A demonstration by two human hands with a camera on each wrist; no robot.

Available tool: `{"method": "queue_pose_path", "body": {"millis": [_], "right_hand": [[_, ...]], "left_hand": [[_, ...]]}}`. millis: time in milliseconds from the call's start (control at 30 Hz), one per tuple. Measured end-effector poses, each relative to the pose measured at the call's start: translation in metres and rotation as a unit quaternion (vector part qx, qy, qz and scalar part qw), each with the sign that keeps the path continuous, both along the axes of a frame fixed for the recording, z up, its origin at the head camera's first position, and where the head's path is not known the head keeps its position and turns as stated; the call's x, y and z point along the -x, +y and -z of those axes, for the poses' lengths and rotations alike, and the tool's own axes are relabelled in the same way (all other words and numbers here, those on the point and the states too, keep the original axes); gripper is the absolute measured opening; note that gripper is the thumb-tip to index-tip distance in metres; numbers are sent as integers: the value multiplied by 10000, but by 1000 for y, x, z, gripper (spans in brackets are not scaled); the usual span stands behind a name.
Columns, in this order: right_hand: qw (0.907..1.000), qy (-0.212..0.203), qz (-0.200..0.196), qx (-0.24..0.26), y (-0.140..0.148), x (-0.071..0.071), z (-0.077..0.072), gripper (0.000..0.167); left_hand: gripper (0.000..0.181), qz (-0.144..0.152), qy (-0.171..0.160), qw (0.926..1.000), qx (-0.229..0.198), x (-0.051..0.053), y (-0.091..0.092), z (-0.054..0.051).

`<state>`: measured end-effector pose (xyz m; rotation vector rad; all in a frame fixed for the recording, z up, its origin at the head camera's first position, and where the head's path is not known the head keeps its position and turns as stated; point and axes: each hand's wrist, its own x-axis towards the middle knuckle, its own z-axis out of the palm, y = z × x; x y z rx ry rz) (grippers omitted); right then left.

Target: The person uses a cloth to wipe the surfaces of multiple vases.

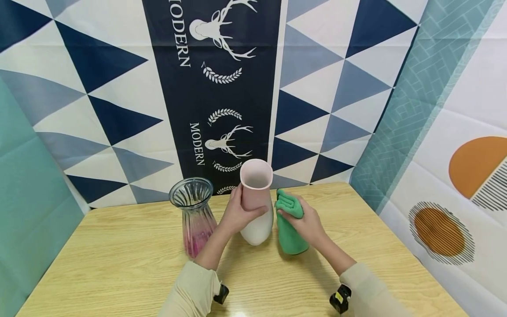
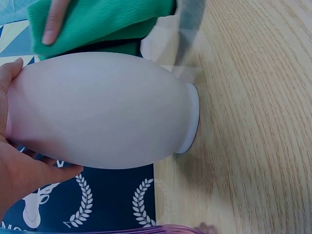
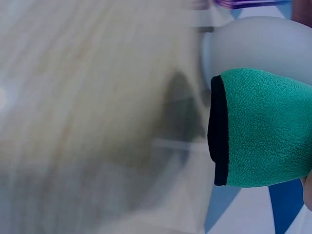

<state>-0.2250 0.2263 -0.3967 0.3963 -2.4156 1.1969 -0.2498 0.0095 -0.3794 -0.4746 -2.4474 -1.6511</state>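
Observation:
A pink and white vase (image 1: 256, 220) stands near the back of the table, its mouth facing up. The left hand (image 1: 241, 212) grips its pink upper part, thumb across the front; the left wrist view shows that hand (image 2: 19, 165) round the narrow end of the vase (image 2: 107, 112). Just right of the vase, the right hand (image 1: 306, 222) grips a folded green cloth (image 1: 291, 233), which hangs down beside it. In the right wrist view the dark-edged cloth (image 3: 268, 129) overlaps the vase (image 3: 258, 46); only a little of the right hand (image 3: 307, 190) shows at the edge.
A ribbed glass vase (image 1: 198, 224), clear above and pink below, stands left of the left hand, close to the forearm. The wooden table (image 1: 119, 264) meets a patterned backdrop (image 1: 126, 88) behind, with teal and white cloth panels (image 1: 428, 132) on the right.

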Motion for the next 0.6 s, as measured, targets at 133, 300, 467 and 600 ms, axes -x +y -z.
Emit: {"method": "queue_pose_path", "body": {"millis": [133,300,467,600], "right_hand": [[9997,56,34,218,0,3,-14,51],[9995,63,78,297,-3,6,-29,54],[9994,90,12,348,-8,8,-39,57],[9991,199,-122,348,-11,10,-44,57]], "left_hand": [[100,8,62,10000,-44,1,0,0],[97,200,178,9989,-383,2,0,0],[96,237,154,9984,-494,1,0,0],[95,252,204,9983,-483,1,0,-1]]}}
